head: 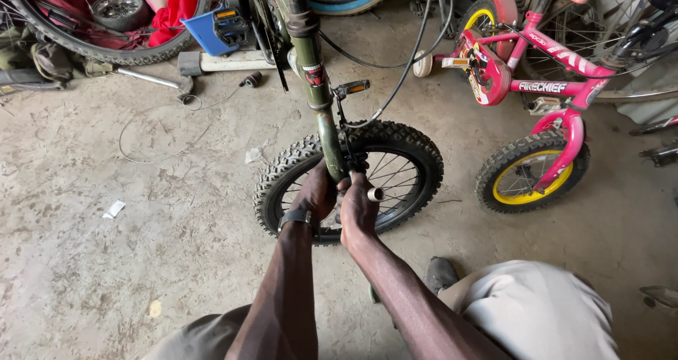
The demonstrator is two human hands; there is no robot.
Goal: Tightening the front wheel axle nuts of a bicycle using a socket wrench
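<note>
Head view: concrete floor (141, 261), stained, dusty, w/ paper scraps. Ctr frame: small knobby wheel (349, 180) in olive fork (328, 138). Left hand (316, 190) clenched on fork leg; right hand (358, 208) grasping silver socket tool (374, 193) at axle. Pink kids' bike (537, 99) upper right; blue tray (215, 30) upper left.

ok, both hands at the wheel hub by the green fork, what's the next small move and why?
Probably turn the tool at the axle: the right hand holds it beside the hub, the left hand grips the green fork, and the knobby wheel sits in it. The nut itself is hidden.
</note>
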